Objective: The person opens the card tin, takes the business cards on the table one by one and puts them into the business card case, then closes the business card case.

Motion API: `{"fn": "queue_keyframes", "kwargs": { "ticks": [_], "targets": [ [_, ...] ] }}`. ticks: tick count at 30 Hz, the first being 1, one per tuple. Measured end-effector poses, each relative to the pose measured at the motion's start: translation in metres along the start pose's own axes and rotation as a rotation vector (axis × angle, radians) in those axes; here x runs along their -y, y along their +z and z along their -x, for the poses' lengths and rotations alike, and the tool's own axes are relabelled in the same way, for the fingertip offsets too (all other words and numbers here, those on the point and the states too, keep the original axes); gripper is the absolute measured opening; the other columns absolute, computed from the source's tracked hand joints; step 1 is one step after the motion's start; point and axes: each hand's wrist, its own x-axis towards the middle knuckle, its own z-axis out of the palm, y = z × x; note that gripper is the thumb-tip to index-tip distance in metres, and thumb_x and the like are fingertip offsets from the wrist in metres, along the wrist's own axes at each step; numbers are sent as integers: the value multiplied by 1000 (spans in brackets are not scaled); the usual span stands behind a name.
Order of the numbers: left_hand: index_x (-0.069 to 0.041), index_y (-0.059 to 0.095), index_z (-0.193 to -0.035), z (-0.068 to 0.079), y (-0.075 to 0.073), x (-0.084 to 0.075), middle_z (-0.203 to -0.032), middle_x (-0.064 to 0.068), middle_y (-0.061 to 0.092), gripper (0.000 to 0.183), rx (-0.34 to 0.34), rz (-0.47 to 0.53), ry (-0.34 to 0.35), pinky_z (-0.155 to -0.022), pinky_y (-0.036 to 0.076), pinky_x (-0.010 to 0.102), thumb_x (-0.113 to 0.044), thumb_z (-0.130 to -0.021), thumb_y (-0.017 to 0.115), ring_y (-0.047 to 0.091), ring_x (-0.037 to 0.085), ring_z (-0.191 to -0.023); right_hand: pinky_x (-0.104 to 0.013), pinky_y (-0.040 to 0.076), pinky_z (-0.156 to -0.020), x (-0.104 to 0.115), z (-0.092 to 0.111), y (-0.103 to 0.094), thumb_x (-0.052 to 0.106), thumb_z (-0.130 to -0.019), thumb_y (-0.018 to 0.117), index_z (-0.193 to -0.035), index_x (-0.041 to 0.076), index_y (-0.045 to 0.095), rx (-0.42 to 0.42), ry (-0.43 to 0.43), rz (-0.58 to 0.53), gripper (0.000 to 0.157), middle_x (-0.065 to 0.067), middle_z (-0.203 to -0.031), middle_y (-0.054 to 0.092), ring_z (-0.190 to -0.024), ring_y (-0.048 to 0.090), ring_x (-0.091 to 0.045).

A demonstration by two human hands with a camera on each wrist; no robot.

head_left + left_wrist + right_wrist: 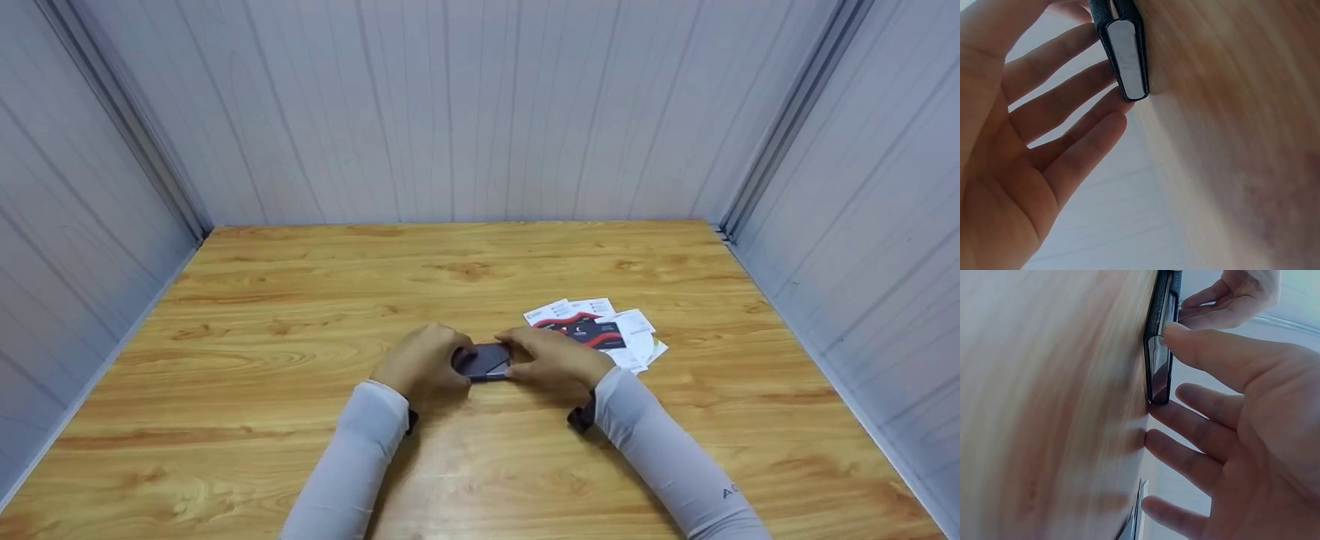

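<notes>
Pale panelled walls [480,112] frame a wood-grained desk [225,450]. Around its middle, just left of fanned-out cards [600,334], lies a dark case [481,361], its ends clamped between the bent fingers and thumbs of the left hand [426,363] and right hand [561,358]. Steadying the case looks like the step in hand; the next move seems to call for light, even pressure. Card print is too small to read; the right sleeve [667,457] shows an "A".

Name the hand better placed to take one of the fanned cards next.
Probably the right hand: it lies right beside the cards, at the near end of the dark case. The left hand is at the case's opposite end, farther away.
</notes>
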Motion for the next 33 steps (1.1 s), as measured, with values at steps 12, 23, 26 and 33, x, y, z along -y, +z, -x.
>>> {"fn": "queue_keyframes", "kwargs": {
  "ticks": [12, 23, 26, 33],
  "targets": [
    [-19, 78, -106, 2, -2, 3, -97, -8, 71, 32, -18, 84, -21, -77, 52, 30, -20, -74, 79, 64, 11, -84, -36, 34, -111, 0, -2, -2, 23, -95, 70, -150, 11, 48, 1, -25, -10, 61, -3, -142, 54, -132, 47, -16],
    [-19, 78, -108, 1, -12, 16, -94, -10, 70, 19, 19, 164, 21, -76, 53, 30, -22, -91, 72, 63, 9, -85, -36, 33, -112, -1, -2, 0, 27, -94, 70, -151, 16, 47, 6, 4, -20, 63, 0, -145, 52, -133, 45, -15],
    [-25, 79, -102, 5, -16, 18, -91, -17, 69, 13, -14, 190, -2, -78, 53, 29, -28, -95, 69, 64, 4, -87, -35, 33, -112, -1, -1, 0, 27, -94, 71, -150, 15, 48, -5, 8, -29, 62, -1, -144, 53, -133, 45, -15],
    [-28, 79, -99, 10, -20, 22, -93, -20, 71, 14, -85, 217, -12, -83, 55, 32, -31, -99, 65, 66, 3, -93, -34, 34, -111, -1, 0, 1, 27, -93, 73, -147, 16, 51, -27, 4, -20, 60, 0, -140, 55, -131, 47, -13]
  ]
}}
